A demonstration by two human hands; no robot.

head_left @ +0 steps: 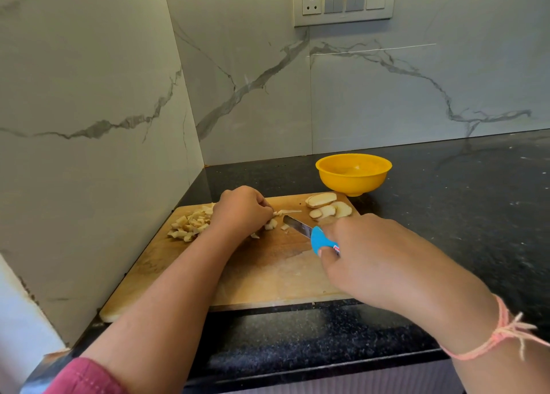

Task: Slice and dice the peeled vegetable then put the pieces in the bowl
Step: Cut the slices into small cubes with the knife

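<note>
A black granite counter [446,203] met marble walls [89,81].
On the wooden board [268,274], the left hand [241,209] pinched a vegetable strip [288,212]; the right hand [372,253] gripped the knife [309,234]; slices [327,209] lay near the yellow bowl [353,174].

The near half of the cutting board [268,274] is bare wood, crossed only by the left arm [184,280], and the dark counter [461,203] right of the board lies open out to the back wall [387,96]. The side wall [89,96] stands against the board's left edge and closes that side, while the yellow bowl [353,174] sits just behind its far right corner. Along the board's far strip lie the diced heap [190,224], the left hand [241,207] pinching a strip [287,212], the knife [300,229] gripped by the right hand [366,253], and the slices [327,207].
</note>
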